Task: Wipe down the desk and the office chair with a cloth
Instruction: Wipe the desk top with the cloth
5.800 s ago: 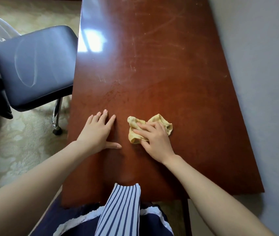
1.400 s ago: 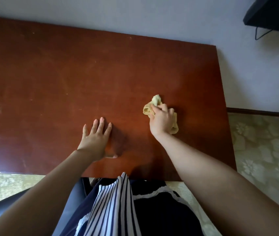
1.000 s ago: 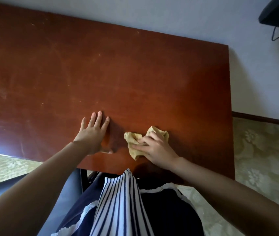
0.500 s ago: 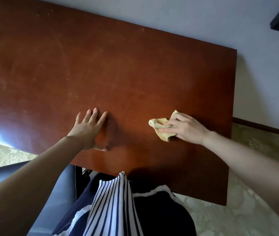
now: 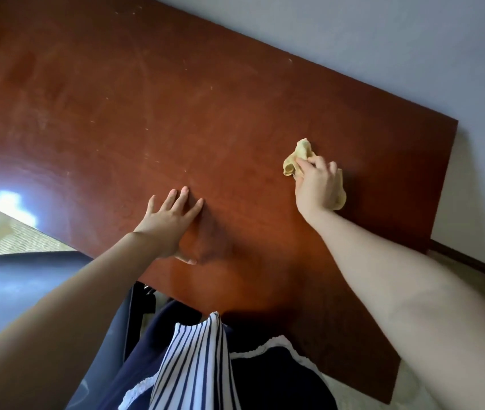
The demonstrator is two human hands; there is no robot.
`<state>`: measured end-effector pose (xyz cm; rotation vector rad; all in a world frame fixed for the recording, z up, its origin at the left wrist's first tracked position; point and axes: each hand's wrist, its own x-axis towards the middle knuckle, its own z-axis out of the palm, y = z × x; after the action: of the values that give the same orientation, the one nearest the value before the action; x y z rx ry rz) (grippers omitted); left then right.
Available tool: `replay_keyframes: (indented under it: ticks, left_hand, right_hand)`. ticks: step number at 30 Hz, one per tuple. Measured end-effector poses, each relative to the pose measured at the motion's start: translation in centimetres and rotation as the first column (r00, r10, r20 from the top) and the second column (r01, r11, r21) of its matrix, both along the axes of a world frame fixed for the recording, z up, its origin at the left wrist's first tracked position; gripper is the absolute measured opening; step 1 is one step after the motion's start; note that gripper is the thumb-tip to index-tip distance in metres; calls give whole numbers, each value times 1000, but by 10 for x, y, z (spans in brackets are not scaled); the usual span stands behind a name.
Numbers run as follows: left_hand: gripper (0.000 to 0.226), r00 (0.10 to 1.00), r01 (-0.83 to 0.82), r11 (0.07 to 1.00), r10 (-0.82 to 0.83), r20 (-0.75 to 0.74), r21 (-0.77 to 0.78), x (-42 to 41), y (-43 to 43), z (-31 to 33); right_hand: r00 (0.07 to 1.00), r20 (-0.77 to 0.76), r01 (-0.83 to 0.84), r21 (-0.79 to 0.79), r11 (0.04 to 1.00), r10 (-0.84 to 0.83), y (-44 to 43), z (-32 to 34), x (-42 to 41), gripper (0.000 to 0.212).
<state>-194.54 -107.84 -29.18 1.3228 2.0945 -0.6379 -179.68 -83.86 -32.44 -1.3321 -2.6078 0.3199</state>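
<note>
Since the earlier moment the right hand point(image 5: 318, 187) has pushed the yellow cloth point(image 5: 299, 156) farther across the worktop point(image 5: 146, 113), its fingers apparently curled on it. The left hand point(image 5: 170, 223) lies flat on the worktop, fingers straight.

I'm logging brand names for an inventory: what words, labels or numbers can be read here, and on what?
None: no word, label, number or sign shows on the desk, the cloth, the chair seat, the striped garment or the wall.
</note>
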Motion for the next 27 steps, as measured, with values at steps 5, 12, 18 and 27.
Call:
replay_keyframes:
  ticks: [5, 12, 18, 27]
  left_hand:
    - [131, 999, -37, 999, 37, 5, 17, 4, -2, -1]
    - [125, 998, -54, 998, 53, 36, 23, 7, -2, 1]
    - [121, 999, -37, 999, 36, 27, 26, 0, -6, 2]
    - [111, 999, -6, 999, 4, 45, 51, -4, -10, 5]
  right_hand:
    - [971, -128, -203, -12, 979, 200, -59, -2, -2, 29]
    - [770, -188, -620, 8, 785, 610, -119, 2, 44, 30]
    - [765, -156, -590, -557, 584, 625, -133, 27, 64, 32]
    - [923, -366, -382, -839, 387, 117, -83, 114, 62, 23]
